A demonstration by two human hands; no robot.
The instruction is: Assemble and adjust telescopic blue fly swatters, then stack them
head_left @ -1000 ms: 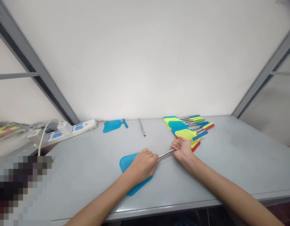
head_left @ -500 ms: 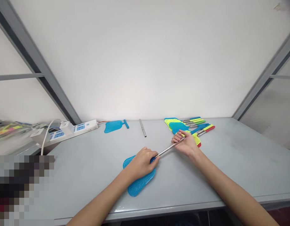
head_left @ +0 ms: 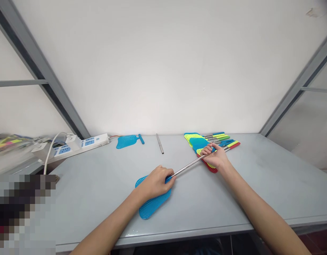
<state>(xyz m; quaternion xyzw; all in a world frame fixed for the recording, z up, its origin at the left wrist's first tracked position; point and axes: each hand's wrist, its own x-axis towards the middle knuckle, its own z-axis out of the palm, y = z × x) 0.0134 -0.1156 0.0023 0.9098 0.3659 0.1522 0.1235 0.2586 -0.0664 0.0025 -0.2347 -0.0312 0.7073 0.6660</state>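
A blue fly swatter [head_left: 154,208] with a perforated paddle is held low over the front of the table. My left hand [head_left: 159,180] is closed around its blue neck, covering part of the paddle. From there a thin metal rod [head_left: 188,165] slants up to the right. My right hand [head_left: 215,156], palm up, has its fingers curled round the rod's far end, where a bit of blue handle shows. Just behind it lies a pile of fly swatters [head_left: 197,142] with blue, yellow-green and red paddles, their handles pointing right.
Along the back wall lie a loose blue swatter paddle [head_left: 126,141], a short blue handle [head_left: 141,139] and a metal tube [head_left: 160,144]. A white power strip [head_left: 95,141] with plugs and a cable sits at the left edge. Metal posts flank the table.
My right hand has slid outward along the rod, up and to the right. More of the rod shows between the hands. My left hand keeps its grip, and the view has shifted slightly.
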